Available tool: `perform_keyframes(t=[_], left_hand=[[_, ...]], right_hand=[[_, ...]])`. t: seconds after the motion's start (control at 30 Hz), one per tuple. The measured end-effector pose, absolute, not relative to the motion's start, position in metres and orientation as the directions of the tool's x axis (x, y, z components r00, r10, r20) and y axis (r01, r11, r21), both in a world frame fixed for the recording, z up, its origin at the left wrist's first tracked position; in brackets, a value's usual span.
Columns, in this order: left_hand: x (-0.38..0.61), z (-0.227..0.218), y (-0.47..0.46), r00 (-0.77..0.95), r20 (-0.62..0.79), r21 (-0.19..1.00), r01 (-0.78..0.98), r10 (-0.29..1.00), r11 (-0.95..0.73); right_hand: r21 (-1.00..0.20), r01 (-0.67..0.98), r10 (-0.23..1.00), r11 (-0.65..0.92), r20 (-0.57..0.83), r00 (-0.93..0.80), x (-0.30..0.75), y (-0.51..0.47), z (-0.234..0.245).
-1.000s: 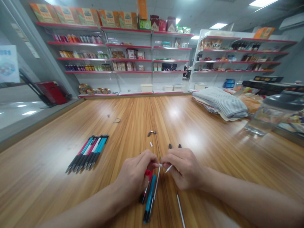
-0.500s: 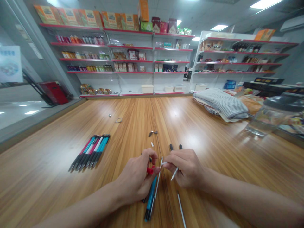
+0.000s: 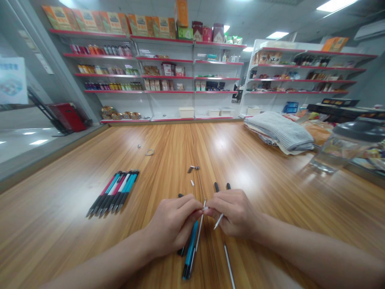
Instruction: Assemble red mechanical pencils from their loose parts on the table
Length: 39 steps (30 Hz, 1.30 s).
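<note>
1 head-worn camera looks forward and down along a honey-brown wooden table (image 3: 60,224). Distant white, red-edged store shelves (image 3: 168,105) fill the top.

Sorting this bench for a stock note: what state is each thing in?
Left hand, closed, grip hidden
Right hand, pinching a thin white rod
Row of black-tipped teal and pink pens, lying side by side
Folded grey striped cloth, folded flat
Clear glass jar, dark lid on
</note>
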<state>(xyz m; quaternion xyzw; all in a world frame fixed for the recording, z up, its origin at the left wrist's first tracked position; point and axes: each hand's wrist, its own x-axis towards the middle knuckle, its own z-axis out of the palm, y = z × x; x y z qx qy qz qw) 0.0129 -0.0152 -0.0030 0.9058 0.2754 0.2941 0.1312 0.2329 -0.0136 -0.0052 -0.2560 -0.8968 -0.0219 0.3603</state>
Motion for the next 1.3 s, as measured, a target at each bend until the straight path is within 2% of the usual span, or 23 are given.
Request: perform_keyframes(t=[0.4,0.8,1.0,1.13,1.3], left_hand=[[0.01,-0.003,-0.016,0.674,0.498,0.402,0.377,0.545,-0.834],[0.009,-0.009,-0.013,0.705,0.496,0.336,0.382,0.506,-0.861],[0.01,0.001,-0.016,0.712,0.493,0.374,0.346,0.501,-0.86],[0.009,0.007,-0.017,0.731,0.486,0.421,0.284,0.479,-0.861],[0.01,0.0,-0.014,0.689,0.512,0.461,0.284,0.514,-0.84]], right_hand=[[-0.223,0.43,0.456,0.875,0.678,-0.576,0.232,-0.015,-0.003],[-0.208,0.385,0.406,0.899,0.725,-0.556,0.231,-0.015,-0.003],[-0.204,0.396,0.411,0.895,0.721,-0.558,0.23,-0.015,-0.005],[-0.166,0.408,0.394,0.898,0.717,-0.575,0.23,-0.015,-0.004],[-0.053,0.412,0.326,0.91,0.707,-0.627,0.23,-0.016,-0.001]])
